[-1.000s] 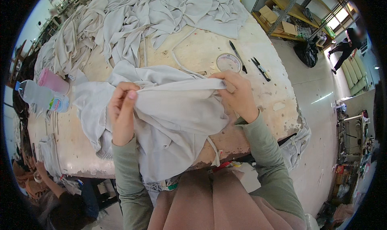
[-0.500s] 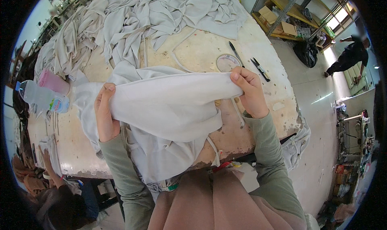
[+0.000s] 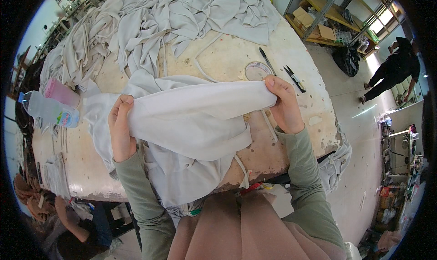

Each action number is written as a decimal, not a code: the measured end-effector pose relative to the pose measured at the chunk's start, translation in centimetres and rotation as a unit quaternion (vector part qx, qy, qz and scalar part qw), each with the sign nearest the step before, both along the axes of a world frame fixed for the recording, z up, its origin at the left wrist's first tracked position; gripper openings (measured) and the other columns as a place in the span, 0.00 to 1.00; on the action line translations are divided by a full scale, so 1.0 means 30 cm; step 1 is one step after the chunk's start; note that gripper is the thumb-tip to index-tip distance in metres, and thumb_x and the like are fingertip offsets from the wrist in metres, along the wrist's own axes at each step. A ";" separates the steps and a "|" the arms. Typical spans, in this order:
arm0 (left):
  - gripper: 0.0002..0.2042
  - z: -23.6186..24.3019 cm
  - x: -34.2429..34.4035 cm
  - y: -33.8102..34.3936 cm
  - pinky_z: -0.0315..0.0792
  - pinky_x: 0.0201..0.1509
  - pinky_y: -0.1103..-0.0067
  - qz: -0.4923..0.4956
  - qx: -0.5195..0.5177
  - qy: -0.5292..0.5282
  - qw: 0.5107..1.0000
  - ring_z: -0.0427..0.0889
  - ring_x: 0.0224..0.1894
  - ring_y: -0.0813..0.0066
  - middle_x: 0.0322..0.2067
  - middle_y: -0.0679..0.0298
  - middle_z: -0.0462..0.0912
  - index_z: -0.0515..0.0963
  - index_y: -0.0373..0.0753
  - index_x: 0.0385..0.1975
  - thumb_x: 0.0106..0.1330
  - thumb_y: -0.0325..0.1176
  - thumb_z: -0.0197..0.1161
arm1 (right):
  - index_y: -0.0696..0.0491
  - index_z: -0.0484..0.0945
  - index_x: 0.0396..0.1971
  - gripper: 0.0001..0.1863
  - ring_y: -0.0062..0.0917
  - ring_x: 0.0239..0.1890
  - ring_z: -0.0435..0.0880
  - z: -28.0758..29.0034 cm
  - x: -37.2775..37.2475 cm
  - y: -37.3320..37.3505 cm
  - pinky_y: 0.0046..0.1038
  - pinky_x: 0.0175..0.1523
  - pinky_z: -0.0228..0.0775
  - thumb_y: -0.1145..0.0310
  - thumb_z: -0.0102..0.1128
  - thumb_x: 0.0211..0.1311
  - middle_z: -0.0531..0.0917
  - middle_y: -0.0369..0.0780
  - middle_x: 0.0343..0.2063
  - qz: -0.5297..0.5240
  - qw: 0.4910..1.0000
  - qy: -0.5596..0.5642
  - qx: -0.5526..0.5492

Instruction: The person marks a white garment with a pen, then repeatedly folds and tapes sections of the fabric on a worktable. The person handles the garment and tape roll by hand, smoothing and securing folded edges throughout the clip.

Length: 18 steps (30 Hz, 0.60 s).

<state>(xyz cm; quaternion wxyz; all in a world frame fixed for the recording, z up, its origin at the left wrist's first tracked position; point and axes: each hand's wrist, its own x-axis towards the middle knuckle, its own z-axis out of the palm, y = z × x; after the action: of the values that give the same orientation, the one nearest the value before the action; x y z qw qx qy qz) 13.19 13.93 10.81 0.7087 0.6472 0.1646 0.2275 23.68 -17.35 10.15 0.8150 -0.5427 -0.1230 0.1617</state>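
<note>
A light grey fabric garment (image 3: 191,119) is stretched between my two hands above the near part of the table. My left hand (image 3: 121,125) pinches its folded upper edge on the left, thumb on top. At the other end, my right hand (image 3: 287,103) grips the narrower tip of the same edge between thumb and fingers. The garment's lower part drapes over the table's front edge, with a thin strap (image 3: 242,171) hanging beside it. Fingers behind the cloth are partly hidden.
A heap of grey fabric (image 3: 182,18) covers the table's (image 3: 314,100) far side. Thread snips (image 3: 294,79), a black pen (image 3: 266,59) and a tape roll (image 3: 258,71) lie beyond my right hand. A water bottle (image 3: 48,109) and pink tumbler (image 3: 61,93) lie left. Other people are nearby.
My hands and the garment have shifted very slightly right. A person at the right has moved nearer along the floor; a co-worker's arm at lower left has drawn back from the table.
</note>
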 end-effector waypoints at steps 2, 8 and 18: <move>0.07 -0.003 0.002 0.003 0.58 0.37 0.88 0.011 -0.002 0.005 1.000 0.66 0.31 0.86 0.25 0.75 0.69 0.73 0.40 0.27 0.61 0.36 0.57 | 0.51 0.72 0.25 0.11 0.10 0.29 0.68 -0.004 0.001 0.000 0.16 0.36 0.59 0.61 0.52 0.65 0.73 0.28 0.24 0.004 1.000 -0.008 0.002; 0.12 -0.042 0.048 -0.122 0.59 0.54 0.70 0.145 0.595 -0.024 0.790 0.71 0.51 0.63 0.43 0.63 0.78 0.76 0.43 0.44 0.60 0.33 0.56 | 0.55 0.74 0.27 0.10 0.11 0.32 0.69 -0.033 -0.015 0.023 0.16 0.40 0.59 0.64 0.54 0.64 0.75 0.29 0.27 0.051 0.993 -0.087 -0.054; 0.11 -0.084 0.032 -0.257 0.62 0.52 0.75 -0.208 0.346 -0.074 0.912 0.73 0.42 0.70 0.31 0.67 0.78 0.80 0.39 0.38 0.57 0.33 0.65 | 0.57 0.76 0.26 0.09 0.11 0.30 0.68 -0.043 -0.033 0.044 0.16 0.38 0.59 0.67 0.54 0.62 0.75 0.29 0.25 0.080 0.985 -0.100 -0.111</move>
<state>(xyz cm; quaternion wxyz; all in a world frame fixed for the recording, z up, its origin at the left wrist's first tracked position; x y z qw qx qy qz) 14.15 6.22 8.29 0.4819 0.8527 -0.1153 0.1651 22.69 -16.03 8.86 0.7174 -0.6319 -0.2282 0.1842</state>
